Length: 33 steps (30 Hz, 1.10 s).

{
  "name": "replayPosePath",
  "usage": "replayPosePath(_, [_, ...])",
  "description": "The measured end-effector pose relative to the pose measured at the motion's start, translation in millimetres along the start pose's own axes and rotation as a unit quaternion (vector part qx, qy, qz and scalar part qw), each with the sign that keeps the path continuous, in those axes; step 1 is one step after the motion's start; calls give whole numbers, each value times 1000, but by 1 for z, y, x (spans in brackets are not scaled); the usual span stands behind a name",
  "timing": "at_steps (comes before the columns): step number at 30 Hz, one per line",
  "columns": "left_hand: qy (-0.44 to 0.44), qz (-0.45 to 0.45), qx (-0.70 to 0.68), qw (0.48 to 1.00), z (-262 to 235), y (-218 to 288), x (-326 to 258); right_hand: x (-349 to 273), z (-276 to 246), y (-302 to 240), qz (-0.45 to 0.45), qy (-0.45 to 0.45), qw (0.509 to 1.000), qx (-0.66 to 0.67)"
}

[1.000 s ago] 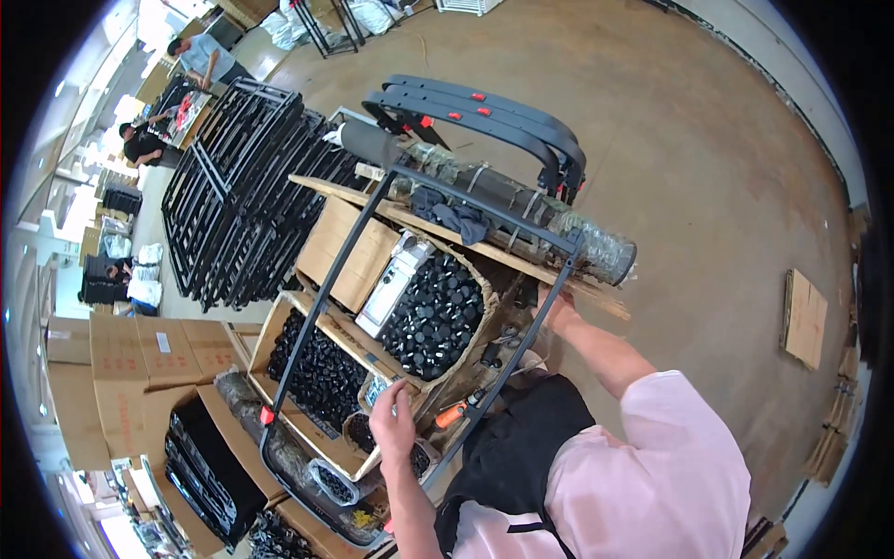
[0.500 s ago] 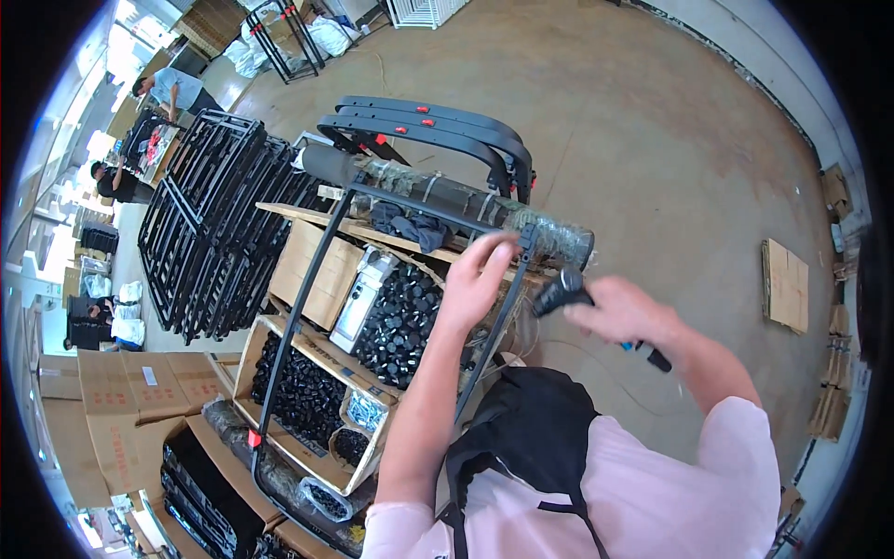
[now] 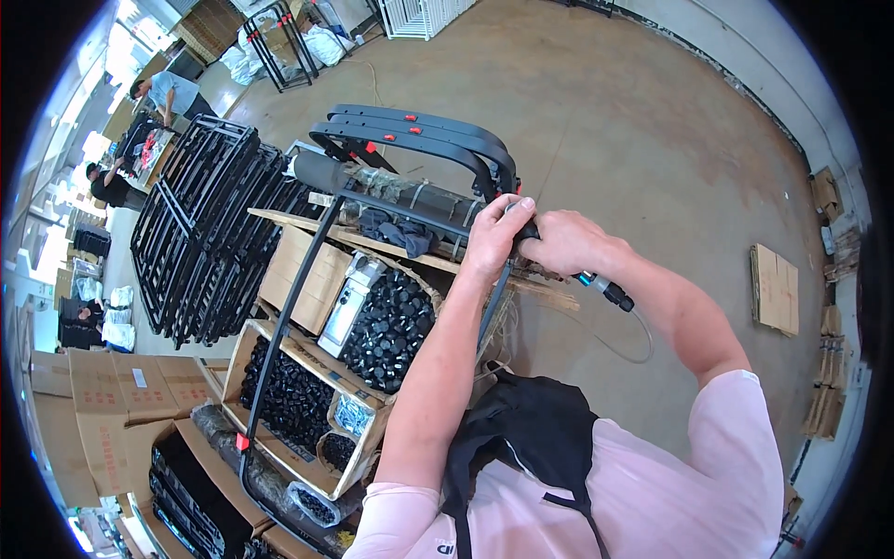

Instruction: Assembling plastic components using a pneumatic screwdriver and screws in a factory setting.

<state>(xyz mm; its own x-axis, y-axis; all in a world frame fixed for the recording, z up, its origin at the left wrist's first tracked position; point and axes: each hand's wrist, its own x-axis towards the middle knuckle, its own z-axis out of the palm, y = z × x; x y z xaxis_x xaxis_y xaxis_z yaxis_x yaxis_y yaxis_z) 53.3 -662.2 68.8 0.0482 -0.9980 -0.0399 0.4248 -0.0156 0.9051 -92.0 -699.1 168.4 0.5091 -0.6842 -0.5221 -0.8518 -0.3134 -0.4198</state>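
A black tubular frame (image 3: 296, 289) lies across the bench in front of me. My left hand (image 3: 495, 240) is closed around its far right corner, the thumb close to the tool head. My right hand (image 3: 575, 240) grips a black pistol-grip air driver (image 3: 612, 293), its blue-ringed hose fitting hanging below the fist. The driver's nose meets the corner between my hands; the fingers hide its tip and any fastener there. Beneath the frame, a bin holds black round caps (image 3: 389, 328), and a wooden box (image 3: 357, 384) has black plastic parts (image 3: 293, 396) and silver screws (image 3: 352, 415).
Curved black frames (image 3: 419, 130) with red pieces stand beyond a wrapped roller (image 3: 410, 193). Stacked black frames (image 3: 200, 233) rise at left, near cardboard boxes (image 3: 121, 401). A thin hose (image 3: 643, 349) trails right. Two people work at far left; flat cardboard (image 3: 775, 289) lies right.
My right hand has brought the air driver leftward and up to the frame corner. My left hand has shifted slightly right and closed at that corner. The view has shifted a little.
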Motion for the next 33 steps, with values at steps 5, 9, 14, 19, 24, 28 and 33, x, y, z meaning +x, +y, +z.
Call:
replayPosePath(5, [11, -4, 17, 1000, -1, -5, 4, 2, -2, 1, 10, -6, 1000, -16])
replayPosePath(9, [12, -19, -10, 1000, -6, -10, -4, 2, 5, 2, -20, 2, 999, -38])
replayPosePath(14, [20, -7, 3, 1000, -7, -15, -8, 3, 12, 6, -36, 18, 998, -45])
replayPosePath(19, [28, -11, 11, 999, -7, -19, -10, 6, 13, 3, -4, -4, 999, -46])
replayPosePath(24, [16, -2, 39, 999, -18, -26, -10, 20, 16, 1, 14, -50, 997, -57])
replayPosePath(28, [9, -3, 36, 999, -13, -22, -10, 30, 23, 13, -12, -29, 999, -32])
replayPosePath(33, [8, 2, 62, 998, -13, -9, -14, 25, 16, 0, 30, -41, 999, -20])
